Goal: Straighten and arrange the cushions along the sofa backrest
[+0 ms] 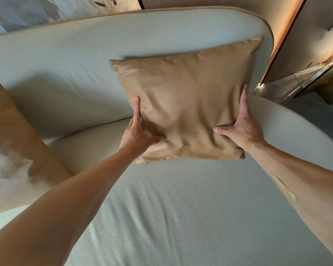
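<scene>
A square tan cushion (183, 100) with a pebbled, leather-like skin is leaning against the pale grained backrest (81, 60) of the sofa toward 1 o'clock, its lower edge resting on the seat (190, 208). The left hand (136, 131) is pinching the creased lower-left side between thumb and forefinger, while the right hand (242, 127) is gripping the lower-right edge, thumb spread across the front. A second tan cushion (15, 143) is lying blurred at 9 o'clock.
</scene>
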Demonstrator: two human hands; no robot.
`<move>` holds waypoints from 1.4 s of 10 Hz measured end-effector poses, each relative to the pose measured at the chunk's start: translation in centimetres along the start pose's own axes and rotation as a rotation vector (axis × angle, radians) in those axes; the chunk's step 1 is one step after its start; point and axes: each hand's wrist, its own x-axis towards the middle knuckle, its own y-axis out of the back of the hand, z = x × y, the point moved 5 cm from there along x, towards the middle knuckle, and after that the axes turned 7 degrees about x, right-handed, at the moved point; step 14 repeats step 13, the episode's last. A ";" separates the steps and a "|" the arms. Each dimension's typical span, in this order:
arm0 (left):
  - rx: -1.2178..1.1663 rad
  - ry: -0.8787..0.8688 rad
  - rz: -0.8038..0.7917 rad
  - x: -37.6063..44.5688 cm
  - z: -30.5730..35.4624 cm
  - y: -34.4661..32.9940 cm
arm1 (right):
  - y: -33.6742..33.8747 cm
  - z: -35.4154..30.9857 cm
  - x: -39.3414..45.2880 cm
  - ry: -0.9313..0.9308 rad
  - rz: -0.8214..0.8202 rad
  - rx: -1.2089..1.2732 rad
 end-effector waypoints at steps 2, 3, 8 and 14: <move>-0.030 -0.076 -0.079 0.7 2.4 -2.3 | 3.2 2.0 0.4 -0.028 0.009 -0.128; -0.054 -0.097 -0.106 0.8 2.6 -2.9 | 3.0 2.7 0.6 -0.061 -0.026 -0.148; -0.011 -0.129 -0.118 -0.5 2.9 -2.6 | 2.3 3.9 1.8 -0.070 -0.229 -0.049; 0.235 -0.134 0.016 -5.7 6.6 5.7 | 6.6 -5.5 -4.3 0.164 -0.186 -0.590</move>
